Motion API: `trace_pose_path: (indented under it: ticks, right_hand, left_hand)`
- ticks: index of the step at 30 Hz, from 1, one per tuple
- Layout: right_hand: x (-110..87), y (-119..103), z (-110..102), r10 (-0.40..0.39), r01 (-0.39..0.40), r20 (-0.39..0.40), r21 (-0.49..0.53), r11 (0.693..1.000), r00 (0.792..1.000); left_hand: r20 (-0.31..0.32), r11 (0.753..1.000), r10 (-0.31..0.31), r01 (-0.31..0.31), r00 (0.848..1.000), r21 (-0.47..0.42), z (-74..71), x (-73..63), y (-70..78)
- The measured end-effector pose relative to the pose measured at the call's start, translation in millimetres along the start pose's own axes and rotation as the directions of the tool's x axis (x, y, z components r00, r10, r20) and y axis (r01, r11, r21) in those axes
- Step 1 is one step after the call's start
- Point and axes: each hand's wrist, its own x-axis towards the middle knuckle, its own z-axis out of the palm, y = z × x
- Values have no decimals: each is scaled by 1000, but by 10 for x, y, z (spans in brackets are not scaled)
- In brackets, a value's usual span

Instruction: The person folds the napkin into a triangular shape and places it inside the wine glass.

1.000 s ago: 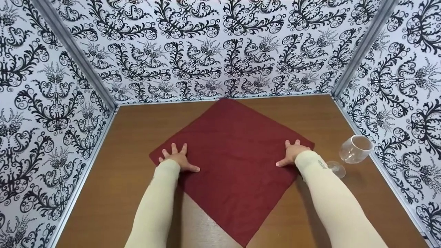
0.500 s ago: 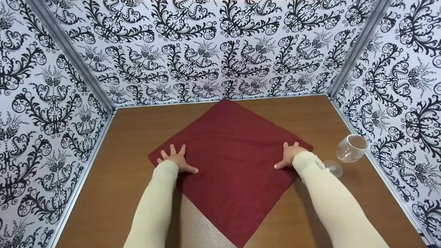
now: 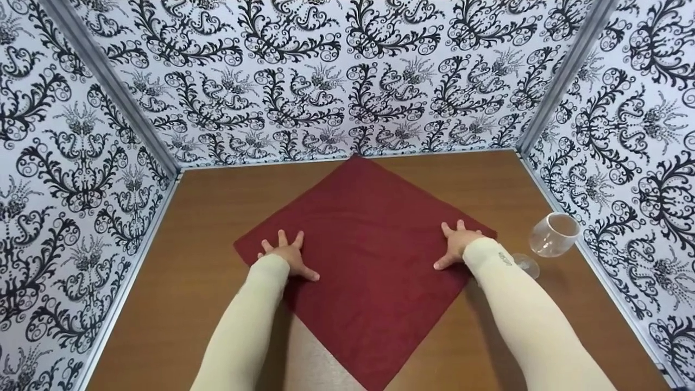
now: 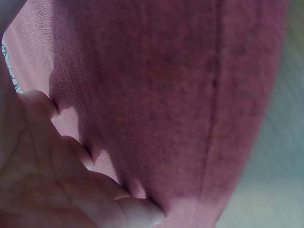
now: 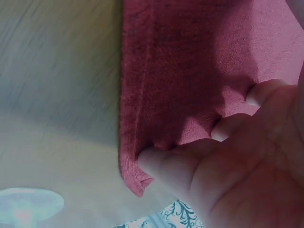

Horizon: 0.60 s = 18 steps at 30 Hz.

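A dark red cloth napkin [image 3: 369,260] lies spread flat on the table as a diamond, one corner toward the back wall and one toward the person. On its left part rests my left hand [image 3: 288,258], fingers spread, thumb pointing inward. My right hand [image 3: 459,247] lies near the right corner, also with spread fingers. In the left wrist view the fingertips [image 4: 145,211] touch the cloth close to its hemmed edge. The right wrist view has the fingertips [image 5: 149,159] pressing the cloth by its corner, which curls up slightly.
A clear wine glass [image 3: 555,234] stands to the right of the right forearm, its foot [image 5: 31,202] also showing in the right wrist view. Patterned black-and-white walls [image 3: 326,81] enclose the wooden table [image 3: 217,195] at the back and on both sides.
My left hand has shifted slightly inward to the right over the napkin. The right hand has barely moved, and faint wrinkles have appeared across the cloth's upper middle.
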Motion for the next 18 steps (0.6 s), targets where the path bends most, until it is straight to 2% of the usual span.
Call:
trace_pose_path:
  ticks: [3,10,18]
  right_hand:
    - [4,-5,-47,-1,1,-14,12,1000,1000]
    - [1,-27,-35,9,-9,2,-12,1000,1000]
    - [-23,-16,-30,7,-7,1,-27,1000,1000]
  left_hand:
    - [-2,1000,-3,3,1000,4,-68,5,36]
    - [2,999,-8,8,1000,51,-40,31,57]
    - [-11,999,8,-7,1000,45,-21,62,65]
